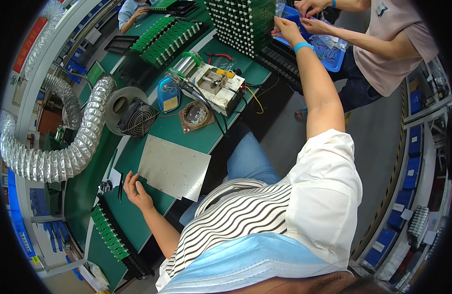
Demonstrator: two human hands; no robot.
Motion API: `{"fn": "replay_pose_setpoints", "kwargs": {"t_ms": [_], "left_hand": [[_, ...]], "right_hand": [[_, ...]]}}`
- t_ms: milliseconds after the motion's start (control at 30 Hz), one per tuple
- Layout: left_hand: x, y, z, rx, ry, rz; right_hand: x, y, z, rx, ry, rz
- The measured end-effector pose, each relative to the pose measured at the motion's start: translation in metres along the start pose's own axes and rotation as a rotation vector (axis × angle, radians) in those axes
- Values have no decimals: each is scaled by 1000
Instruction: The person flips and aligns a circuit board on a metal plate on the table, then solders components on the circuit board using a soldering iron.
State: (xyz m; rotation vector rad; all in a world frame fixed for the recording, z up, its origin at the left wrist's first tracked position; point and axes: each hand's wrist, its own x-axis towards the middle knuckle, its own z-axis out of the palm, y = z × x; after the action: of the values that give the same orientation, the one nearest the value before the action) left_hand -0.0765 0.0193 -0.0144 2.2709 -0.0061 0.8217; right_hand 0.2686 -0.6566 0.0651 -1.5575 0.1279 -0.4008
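Observation:
My left hand is open, fingers loosely bent and apart, over the green mat beside a flat metal plate. Just left of it lie black tweezers. My right arm stretches far forward, a blue band on the wrist. My right hand is at the edge of a tall stack of green circuit boards with rows of pale round parts. Its fingers are bent together there; whatever is between the tips is too small to make out. A blue tray with clear bags lies just beyond that hand.
A co-worker stands at the tray, both hands over it. On the bench are a white soldering unit, a solder pot, a fan, red-handled pliers and more circuit boards. A silver duct curves along the left.

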Motion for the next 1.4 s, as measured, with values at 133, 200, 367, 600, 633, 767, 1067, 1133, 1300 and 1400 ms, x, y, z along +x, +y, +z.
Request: {"fn": "replay_pose_setpoints", "kwargs": {"t_ms": [133,200,367,600,633,767,1067,1133,1300,1400], "left_hand": [[0,1,1,-15,17,-2],[0,2,1,-12,18,-4],[1,4,1,-5,22,-7],[0,8,0,-2,29,-8],[1,8,1,-2,36,-11],[1,7,0,12,39,-6],[-1,13,-1,4,52,8],[-3,15,-1,7,61,4],[-3,19,-1,-1,88,-9],[3,22,3,-13,80,11]], "right_hand": [[4,3,-1,12,-3,-1],[4,3,0,9,0,-5],[5,8,-4,9,25,23],[6,13,12,-39,185,-11],[6,14,14,-40,179,-15],[2,17,18,-122,269,-27],[9,27,9,-247,259,-57],[12,28,9,-243,239,-59],[19,35,12,-357,259,-66],[31,44,-4,-551,315,-147]]}}
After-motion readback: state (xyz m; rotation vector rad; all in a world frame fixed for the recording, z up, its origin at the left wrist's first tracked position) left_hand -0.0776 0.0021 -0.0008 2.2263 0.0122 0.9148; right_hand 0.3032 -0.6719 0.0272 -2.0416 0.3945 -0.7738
